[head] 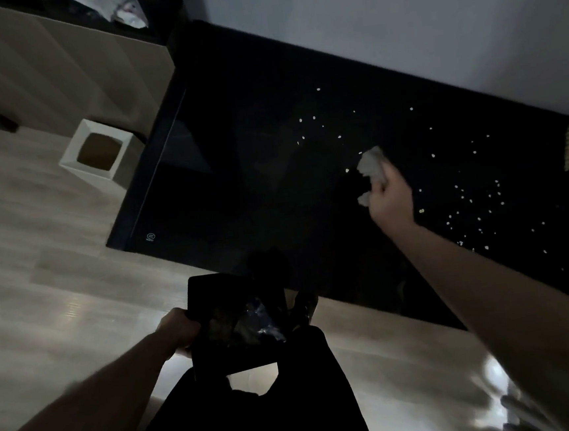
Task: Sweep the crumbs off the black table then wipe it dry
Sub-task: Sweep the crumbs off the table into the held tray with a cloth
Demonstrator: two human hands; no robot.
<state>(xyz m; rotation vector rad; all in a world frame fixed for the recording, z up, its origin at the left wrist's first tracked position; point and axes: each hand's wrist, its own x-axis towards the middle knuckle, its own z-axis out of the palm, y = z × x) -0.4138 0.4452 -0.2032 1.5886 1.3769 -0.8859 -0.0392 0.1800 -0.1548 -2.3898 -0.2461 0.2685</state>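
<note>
Black bench point(239, 191) speckled with pale crumbs point(475, 212); right hand point(390, 199) clutching crumpled tissue point(371, 166) on it, left hand point(178, 331) gripping dark bin point(237, 322) below edge.

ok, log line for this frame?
phase: sweeping | right hand: grips crumpled tissue on black table | left hand: holds black bin | crumbs: scattered

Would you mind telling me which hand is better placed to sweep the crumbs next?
Right. The right hand already grips the tissue among the crumbs; the left hand holds the bin below the table edge.
</note>
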